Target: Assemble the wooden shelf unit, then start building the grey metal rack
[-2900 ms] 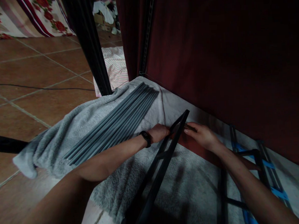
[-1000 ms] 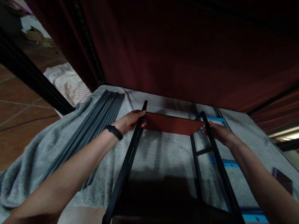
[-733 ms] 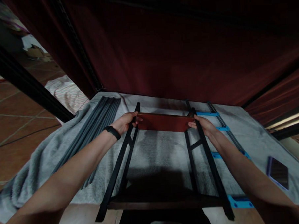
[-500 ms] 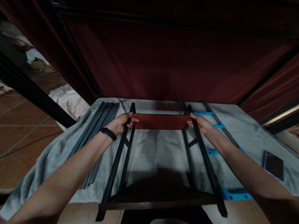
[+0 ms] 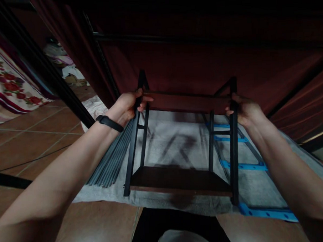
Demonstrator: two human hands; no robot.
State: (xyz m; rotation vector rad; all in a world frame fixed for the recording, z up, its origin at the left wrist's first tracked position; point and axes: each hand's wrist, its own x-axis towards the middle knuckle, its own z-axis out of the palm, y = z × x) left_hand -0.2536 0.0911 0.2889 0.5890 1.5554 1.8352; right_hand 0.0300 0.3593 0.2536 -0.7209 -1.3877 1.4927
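Observation:
A small shelf unit (image 5: pixel 136 147) with black metal side frames and two dark brown boards (image 5: pixel 180 177) stands upright on a grey towel (image 5: pixel 175 141). My left hand (image 5: pixel 127 104), with a black band on the wrist, grips the top of the left frame beside the upper board (image 5: pixel 184 102). My right hand (image 5: pixel 244 110) is closed round the top of the right frame's front post (image 5: pixel 233 150).
A bundle of grey rods (image 5: pixel 112 159) lies on the towel to the left. Another black frame with blue tape (image 5: pixel 243 165) lies to the right. Dark red fabric (image 5: pixel 190 55) hangs behind, brown floor tiles (image 5: pixel 41 133) spread left, and a flowered cloth (image 5: pixel 7 81) hangs far left.
The shelf unit has been tipped up from lying flat on the towel to standing upright, both hands still on its far end, which is now the top.

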